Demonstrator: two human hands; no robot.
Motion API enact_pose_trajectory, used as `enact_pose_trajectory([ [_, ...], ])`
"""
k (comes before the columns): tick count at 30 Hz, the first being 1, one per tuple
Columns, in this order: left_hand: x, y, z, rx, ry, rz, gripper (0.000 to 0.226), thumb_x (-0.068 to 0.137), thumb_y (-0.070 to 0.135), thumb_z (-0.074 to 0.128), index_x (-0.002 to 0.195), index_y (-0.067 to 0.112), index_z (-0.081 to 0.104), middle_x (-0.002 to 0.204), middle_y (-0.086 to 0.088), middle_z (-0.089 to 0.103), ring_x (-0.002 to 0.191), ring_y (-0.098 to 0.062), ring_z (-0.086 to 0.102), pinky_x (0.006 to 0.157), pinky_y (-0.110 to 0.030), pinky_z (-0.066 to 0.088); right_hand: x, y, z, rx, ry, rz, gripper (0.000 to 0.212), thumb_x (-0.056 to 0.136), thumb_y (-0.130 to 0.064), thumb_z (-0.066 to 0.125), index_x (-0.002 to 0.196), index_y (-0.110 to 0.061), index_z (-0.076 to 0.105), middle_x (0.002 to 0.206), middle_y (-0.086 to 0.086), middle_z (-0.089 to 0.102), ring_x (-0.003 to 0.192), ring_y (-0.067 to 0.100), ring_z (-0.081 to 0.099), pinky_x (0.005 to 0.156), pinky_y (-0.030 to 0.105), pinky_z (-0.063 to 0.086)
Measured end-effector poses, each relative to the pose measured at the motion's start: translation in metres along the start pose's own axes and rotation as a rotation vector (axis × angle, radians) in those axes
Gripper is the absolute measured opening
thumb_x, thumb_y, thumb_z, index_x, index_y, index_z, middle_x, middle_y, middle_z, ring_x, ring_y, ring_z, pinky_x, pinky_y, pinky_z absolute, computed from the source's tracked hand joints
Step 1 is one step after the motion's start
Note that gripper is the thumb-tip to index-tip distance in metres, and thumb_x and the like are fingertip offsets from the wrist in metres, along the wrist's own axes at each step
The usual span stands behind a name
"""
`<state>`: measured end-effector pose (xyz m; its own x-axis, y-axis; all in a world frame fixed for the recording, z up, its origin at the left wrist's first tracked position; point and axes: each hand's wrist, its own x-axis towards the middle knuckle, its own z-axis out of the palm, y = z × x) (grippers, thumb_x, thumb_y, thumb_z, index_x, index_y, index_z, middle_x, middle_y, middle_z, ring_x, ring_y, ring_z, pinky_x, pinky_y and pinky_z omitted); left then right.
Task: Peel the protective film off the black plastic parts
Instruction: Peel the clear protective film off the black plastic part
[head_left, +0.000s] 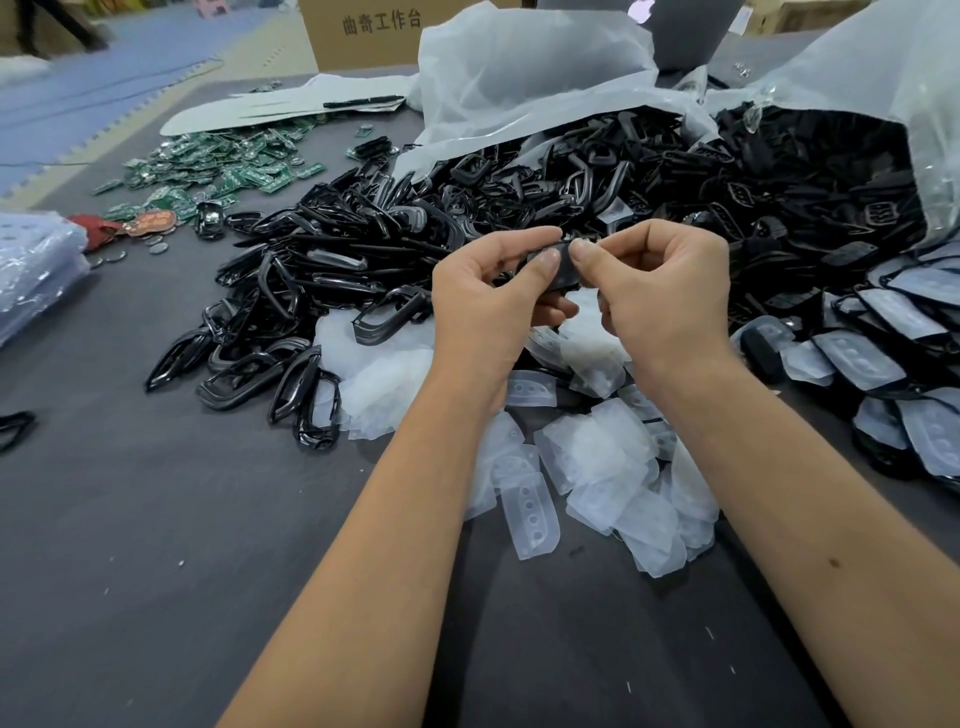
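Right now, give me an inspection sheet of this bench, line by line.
Surface: dark grey table.
Job's things: black plastic part held up between both hands; pile of black frames; film-covered parts at right; peeled films heaped below the hands.
Clutter: green circuit boards; clear bags spilling black parts.
Hands: left hand grips the part; right hand pinches at its top edge.
Cables: nothing seen.
Surroundings: cardboard box; blue floor mats.

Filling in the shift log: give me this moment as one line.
left hand: grips black plastic part | right hand: pinches its top edge | peeled films: heaped on table
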<state>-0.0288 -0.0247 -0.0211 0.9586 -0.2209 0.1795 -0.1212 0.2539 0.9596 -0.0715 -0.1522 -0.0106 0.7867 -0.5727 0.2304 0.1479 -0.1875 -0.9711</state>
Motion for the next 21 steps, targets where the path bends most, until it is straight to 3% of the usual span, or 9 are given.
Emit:
enact_pose_trajectory([
  [6,0.0013,-0.0014,-0.0014,0.026,0.005,0.031,0.016,0.094,-0.004,0.067,0.107,0.001,0.076,0.087,-0.023,0.075,0.051,-0.018,0.063,0.05,-0.022,0.05,0.0003,0.0016,0.0,-0.006,-0.009,0.038,0.022,0.084,-0.023,0.086,0.072,-0.017,0.069,0.063,0.003,0.068,0.048,0.012,0.055,0.052,0.025,0.044],
  [13,0.0027,0.001,-0.0044,-0.019,0.007,0.002,0.017,0.094,-0.005,0.067,0.102,0.007,0.076,0.075,-0.008,0.074,0.048,-0.014,0.061,0.048,-0.019,0.047,0.0019,-0.0005,-0.0032,0.103,-0.077,0.174,0.029,0.083,-0.024,0.088,0.076,-0.01,0.064,0.066,0.006,0.061,0.047,0.011,0.047,0.042,0.022,0.037],
  [17,0.0007,0.0041,-0.0039,-0.061,-0.01,-0.019,0.018,0.095,-0.005,0.066,0.103,0.008,0.076,0.083,-0.013,0.076,0.051,-0.014,0.063,0.05,-0.019,0.049,0.0029,-0.0042,-0.0048,0.331,-0.224,0.358,0.015,0.089,-0.016,0.081,0.083,-0.014,0.067,0.078,0.004,0.066,0.058,0.01,0.053,0.043,0.018,0.038],
  [21,-0.0013,0.0045,-0.0032,-0.053,-0.039,-0.019,0.019,0.097,-0.003,0.064,0.106,0.009,0.075,0.086,-0.013,0.076,0.054,-0.016,0.065,0.053,-0.02,0.051,0.0025,-0.0069,-0.0081,0.374,-0.275,0.39,0.008,0.092,-0.014,0.077,0.087,-0.012,0.072,0.077,0.0,0.07,0.062,0.01,0.058,0.045,0.017,0.04],
])
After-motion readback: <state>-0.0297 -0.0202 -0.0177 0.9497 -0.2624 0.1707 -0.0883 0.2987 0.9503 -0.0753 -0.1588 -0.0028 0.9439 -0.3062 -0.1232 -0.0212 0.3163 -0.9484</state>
